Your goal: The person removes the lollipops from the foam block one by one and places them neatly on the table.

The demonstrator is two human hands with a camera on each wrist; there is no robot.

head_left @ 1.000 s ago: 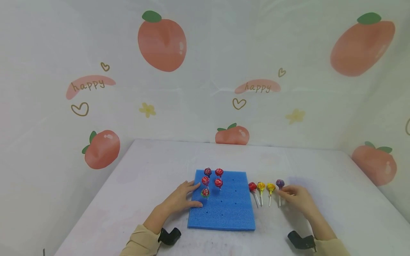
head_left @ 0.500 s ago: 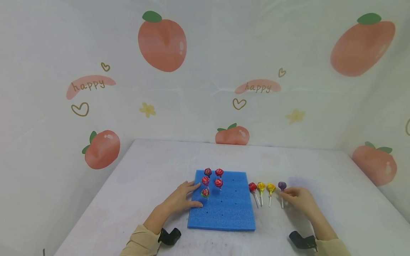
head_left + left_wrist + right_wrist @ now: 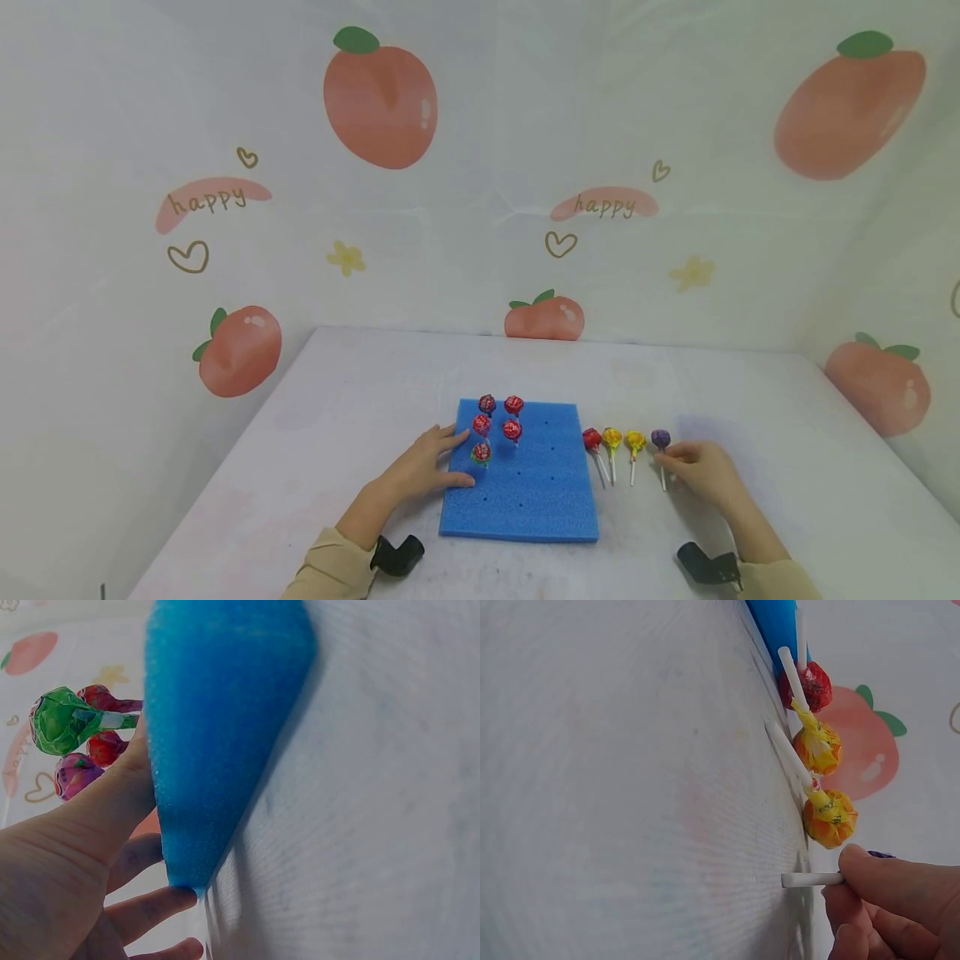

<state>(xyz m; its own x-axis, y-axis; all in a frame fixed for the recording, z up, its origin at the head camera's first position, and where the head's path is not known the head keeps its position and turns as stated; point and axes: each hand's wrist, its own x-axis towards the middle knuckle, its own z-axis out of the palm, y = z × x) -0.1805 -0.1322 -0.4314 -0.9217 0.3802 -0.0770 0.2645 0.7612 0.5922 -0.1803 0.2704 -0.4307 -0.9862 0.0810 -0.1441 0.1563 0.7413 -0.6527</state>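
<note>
My left hand [image 3: 415, 467] rests at the left edge of a blue foam board [image 3: 543, 512], its fingers spread and fairly straight. In the left wrist view the thumb [image 3: 124, 784] lies against the board's top face. Several wrapped lollipops stand upright in the board's left part, among them a green-wrapped lollipop [image 3: 64, 721]. Right of the board, my right hand [image 3: 703, 473] pinches a purple lollipop [image 3: 661, 438] between thumb and fingers. Its white stick [image 3: 810, 880] sticks out past the fingertips; the hand mostly hides its head in the right wrist view.
A red lollipop [image 3: 592, 438] and two yellow lollipops, one of them a yellow lollipop [image 3: 635, 442] nearest my right hand, lie between that hand and the board. Small holes dot the board's right and front parts. A patterned cloth backdrop [image 3: 450, 250] rises behind the table.
My right hand has shifted slightly right and toward me with the purple lollipop, farther from the yellow one. The left hand and the board have stayed in place.
</note>
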